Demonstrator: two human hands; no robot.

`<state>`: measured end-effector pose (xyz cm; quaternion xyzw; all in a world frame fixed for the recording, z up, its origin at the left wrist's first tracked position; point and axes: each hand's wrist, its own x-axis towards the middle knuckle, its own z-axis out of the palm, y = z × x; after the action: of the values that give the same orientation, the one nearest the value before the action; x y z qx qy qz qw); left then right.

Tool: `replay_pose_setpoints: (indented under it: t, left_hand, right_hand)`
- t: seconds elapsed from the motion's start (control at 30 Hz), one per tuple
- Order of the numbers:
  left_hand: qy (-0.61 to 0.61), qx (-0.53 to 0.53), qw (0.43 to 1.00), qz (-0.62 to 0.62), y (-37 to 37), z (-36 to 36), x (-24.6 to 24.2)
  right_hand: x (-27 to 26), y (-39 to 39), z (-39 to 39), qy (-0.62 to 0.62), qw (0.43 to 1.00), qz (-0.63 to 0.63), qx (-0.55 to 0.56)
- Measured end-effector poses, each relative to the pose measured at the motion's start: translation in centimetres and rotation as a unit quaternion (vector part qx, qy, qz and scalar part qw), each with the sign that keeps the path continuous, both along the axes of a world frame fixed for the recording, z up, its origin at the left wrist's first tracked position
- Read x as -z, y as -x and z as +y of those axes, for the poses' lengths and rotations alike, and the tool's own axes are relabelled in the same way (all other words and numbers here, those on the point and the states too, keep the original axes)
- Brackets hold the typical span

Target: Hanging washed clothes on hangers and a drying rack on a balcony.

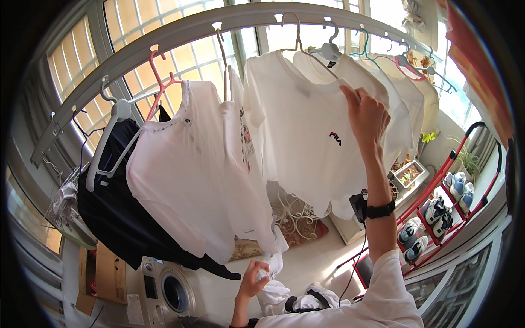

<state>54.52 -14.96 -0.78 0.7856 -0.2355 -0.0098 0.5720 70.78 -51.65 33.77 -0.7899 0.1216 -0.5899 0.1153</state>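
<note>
A white T-shirt [303, 123] with a small chest logo hangs from a pale wire hanger [298, 41] hooked on the drying rail. My right hand [365, 115], raised, pinches this shirt and hanger at the shoulder. Low in front of me, my left hand [253, 279] is closed around a bunched white garment [268, 272]. To the left hang a white long-sleeved top [180, 164] on a pink hanger [158, 82] and a black garment [135, 213]. An empty white plastic hanger [108, 139] overlaps the black garment. More light shirts [402, 98] hang to the right.
The curved metal rail [254, 12] spans the top, before barred windows. A red-framed rack [445, 197] holding several shoes stands at right, near a planter [410, 174]. A front-loading washing machine [174, 289] and a cardboard box [108, 272] stand at lower left. White decorative metalwork [301, 217] is beneath the shirts.
</note>
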Motion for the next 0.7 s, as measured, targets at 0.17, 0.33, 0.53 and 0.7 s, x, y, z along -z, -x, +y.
replay_pose_setpoints:
  t: [0.17, 0.33, 0.53, 0.7]
  left_hand:
    - [-0.020, -0.016, 1.000, 0.016, -0.2, -0.7, 0.9]
    - [-0.012, -0.013, 1.000, 0.020, -0.3, -2.5, 1.3]
    - [-0.026, -0.017, 1.000, 0.000, 0.0, -3.7, 0.8]
    - [-0.027, -0.018, 0.999, -0.003, 0.5, -3.5, -2.9]
  right_hand:
    - [-0.8, -2.6, -0.5, 0.007, 1.000, -0.020, -0.006]
    - [-0.2, -4.2, -1.0, 0.011, 1.000, -0.015, -0.023]
    - [1.4, -4.4, 0.5, -0.005, 0.997, 0.029, -0.074]
    - [4.5, -2.6, 2.0, 0.104, 0.977, -0.154, -0.106]
